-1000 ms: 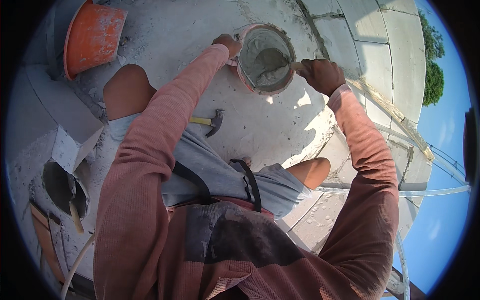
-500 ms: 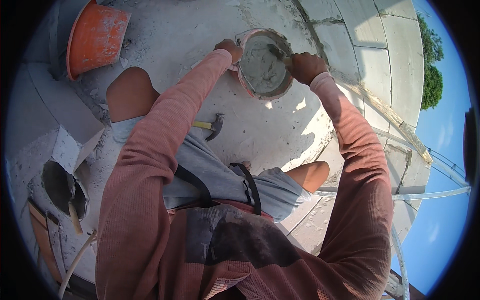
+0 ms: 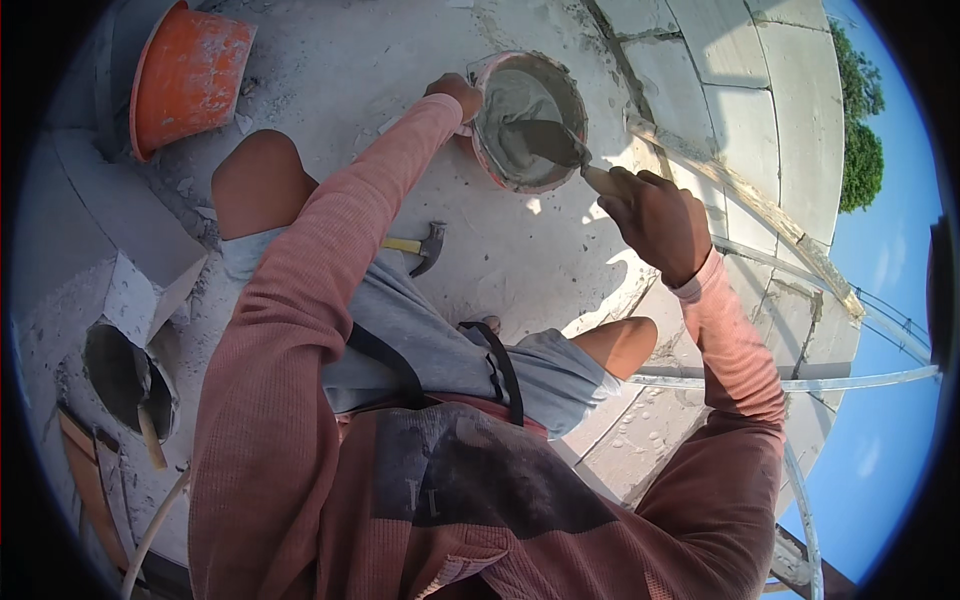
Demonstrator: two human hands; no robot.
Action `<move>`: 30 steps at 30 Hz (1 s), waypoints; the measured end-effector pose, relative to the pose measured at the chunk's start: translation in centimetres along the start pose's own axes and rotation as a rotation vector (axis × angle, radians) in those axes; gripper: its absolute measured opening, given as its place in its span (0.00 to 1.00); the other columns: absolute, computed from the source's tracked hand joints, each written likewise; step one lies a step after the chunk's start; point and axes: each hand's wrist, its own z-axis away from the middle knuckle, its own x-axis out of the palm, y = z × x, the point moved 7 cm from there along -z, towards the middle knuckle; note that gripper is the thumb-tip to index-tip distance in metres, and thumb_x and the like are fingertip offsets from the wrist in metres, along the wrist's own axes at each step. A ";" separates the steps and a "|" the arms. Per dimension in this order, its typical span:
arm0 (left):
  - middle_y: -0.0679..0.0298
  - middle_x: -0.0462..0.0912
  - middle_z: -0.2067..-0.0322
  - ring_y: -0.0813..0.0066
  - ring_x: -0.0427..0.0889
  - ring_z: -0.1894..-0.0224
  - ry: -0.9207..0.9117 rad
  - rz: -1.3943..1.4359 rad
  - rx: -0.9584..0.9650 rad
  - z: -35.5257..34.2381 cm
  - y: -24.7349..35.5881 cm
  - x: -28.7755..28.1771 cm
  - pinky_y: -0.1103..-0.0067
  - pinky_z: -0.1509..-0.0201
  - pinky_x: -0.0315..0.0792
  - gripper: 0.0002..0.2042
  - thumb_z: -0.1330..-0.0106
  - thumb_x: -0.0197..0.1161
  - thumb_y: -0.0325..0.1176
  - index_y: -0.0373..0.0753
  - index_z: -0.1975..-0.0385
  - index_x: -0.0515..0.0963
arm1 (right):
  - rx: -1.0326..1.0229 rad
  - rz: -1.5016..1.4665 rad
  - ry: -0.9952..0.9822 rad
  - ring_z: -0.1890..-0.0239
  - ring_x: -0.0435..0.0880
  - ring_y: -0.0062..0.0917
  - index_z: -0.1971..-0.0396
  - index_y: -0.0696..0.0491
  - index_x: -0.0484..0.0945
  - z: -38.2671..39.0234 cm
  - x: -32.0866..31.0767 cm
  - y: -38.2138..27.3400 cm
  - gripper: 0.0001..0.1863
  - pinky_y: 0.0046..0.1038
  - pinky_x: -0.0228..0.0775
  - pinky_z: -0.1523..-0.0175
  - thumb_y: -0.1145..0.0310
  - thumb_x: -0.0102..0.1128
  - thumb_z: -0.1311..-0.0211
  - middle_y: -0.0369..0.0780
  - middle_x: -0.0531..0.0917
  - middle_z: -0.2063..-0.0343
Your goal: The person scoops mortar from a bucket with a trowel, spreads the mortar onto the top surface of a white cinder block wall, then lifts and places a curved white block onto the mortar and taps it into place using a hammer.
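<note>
A bucket [image 3: 566, 90] of wet grey mortar [image 3: 508, 98] stands on the dusty floor at the far middle. My left hand [image 3: 457, 94] is closed on the left side of its rim. In my right hand [image 3: 658, 218], at the bucket's near right, is the wooden handle of a trowel [image 3: 547, 141]. The trowel's dark blade reaches over the rim and lies across the mortar; whether its underside is sunk in, I cannot tell. Between my arms, by my leg, lies a claw hammer [image 3: 428, 248] with a yellow handle.
An orange tub [image 3: 195, 80], smeared with dried mortar, is tipped at the far left. At the lower left are a round container [image 3: 120, 375] with a wooden-handled tool in it and pale blocks [image 3: 150, 290]. A wooden batten [image 3: 750, 195] runs along the block wall [image 3: 800, 120] on the right.
My right hand has drawn back toward me and to the right. The trowel's blade now shows across the mortar, nearer the near right rim. My left hand keeps its hold on the bucket.
</note>
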 end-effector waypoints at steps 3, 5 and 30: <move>0.49 0.84 0.50 0.56 0.88 0.55 -0.081 0.097 -0.087 2.2 2.0 1.7 0.71 0.48 0.82 0.21 0.35 0.57 0.36 0.32 0.46 0.77 | 0.102 -0.126 -0.082 0.70 0.85 0.45 0.57 0.48 0.82 1.1 -0.5 2.4 0.14 0.43 0.77 0.65 0.55 0.61 0.36 0.45 0.85 0.71; 0.49 0.84 0.50 0.56 0.87 0.54 -0.038 0.055 -0.062 0.9 0.2 0.6 0.71 0.47 0.82 0.21 0.35 0.57 0.37 0.32 0.46 0.77 | 0.024 -0.218 -0.189 0.67 0.85 0.45 0.60 0.50 0.83 -0.9 1.6 1.3 0.15 0.44 0.77 0.63 0.55 0.60 0.36 0.47 0.85 0.71; 0.48 0.83 0.48 0.55 0.84 0.47 -0.070 0.100 -0.071 2.1 1.8 1.4 0.68 0.42 0.78 0.20 0.34 0.57 0.40 0.34 0.47 0.79 | 0.117 0.183 -0.362 0.58 0.87 0.45 0.62 0.49 0.85 -8.6 9.5 9.2 0.21 0.45 0.77 0.47 0.49 0.50 0.31 0.52 0.86 0.64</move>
